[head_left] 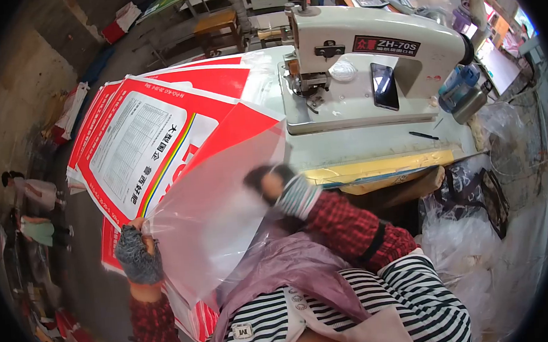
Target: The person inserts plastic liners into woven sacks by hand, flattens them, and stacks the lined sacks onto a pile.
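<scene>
My left hand (138,251), in a grey fingerless glove, pinches the edge of a translucent plastic sheet (207,214) at the near left corner of a printed sack. The sheet spreads across my front, partly over the red and white printed sack (148,145). More such sacks lie fanned out in a stack beneath it. My right hand (270,183), in a dark glove, is over the right side of the plastic, near the table's front edge. It is smeared by motion, so its fingers do not show clearly.
A white sewing machine (367,56) stands on the white table (348,143), with a phone (384,87) on its base. A black pen (424,136) lies near the front edge. Bottles (462,91) stand at the right, above clear plastic bags (460,240). Two people are at the far left.
</scene>
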`<action>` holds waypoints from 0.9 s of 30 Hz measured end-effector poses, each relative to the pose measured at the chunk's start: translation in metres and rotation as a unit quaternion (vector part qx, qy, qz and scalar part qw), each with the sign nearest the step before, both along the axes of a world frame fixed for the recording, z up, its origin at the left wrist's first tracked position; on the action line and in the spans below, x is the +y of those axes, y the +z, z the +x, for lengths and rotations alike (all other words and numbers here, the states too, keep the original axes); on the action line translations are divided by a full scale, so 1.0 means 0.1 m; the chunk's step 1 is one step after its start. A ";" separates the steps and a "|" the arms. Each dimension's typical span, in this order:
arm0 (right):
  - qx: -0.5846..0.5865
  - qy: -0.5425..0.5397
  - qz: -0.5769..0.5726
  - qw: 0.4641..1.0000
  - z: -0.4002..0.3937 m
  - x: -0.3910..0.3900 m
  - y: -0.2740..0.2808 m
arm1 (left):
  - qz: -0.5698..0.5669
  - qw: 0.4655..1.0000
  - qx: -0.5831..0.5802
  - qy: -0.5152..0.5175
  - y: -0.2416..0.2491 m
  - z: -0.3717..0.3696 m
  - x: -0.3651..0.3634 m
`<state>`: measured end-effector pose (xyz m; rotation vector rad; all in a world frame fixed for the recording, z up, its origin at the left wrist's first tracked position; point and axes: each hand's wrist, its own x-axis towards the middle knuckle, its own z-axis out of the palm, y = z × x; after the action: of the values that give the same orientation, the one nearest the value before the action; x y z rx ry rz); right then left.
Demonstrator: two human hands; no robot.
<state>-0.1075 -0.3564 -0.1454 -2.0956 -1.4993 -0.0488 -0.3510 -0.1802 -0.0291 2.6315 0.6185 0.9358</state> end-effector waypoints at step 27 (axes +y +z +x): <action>-0.138 0.069 0.169 0.974 0.13 -0.04 0.16 | -0.048 0.963 0.240 0.110 -1.20 0.08 -0.07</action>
<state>-0.0944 -0.3601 -0.1291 -1.7599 -1.6589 -0.5241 -0.3430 -0.1868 -0.1487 2.7478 1.0573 0.2941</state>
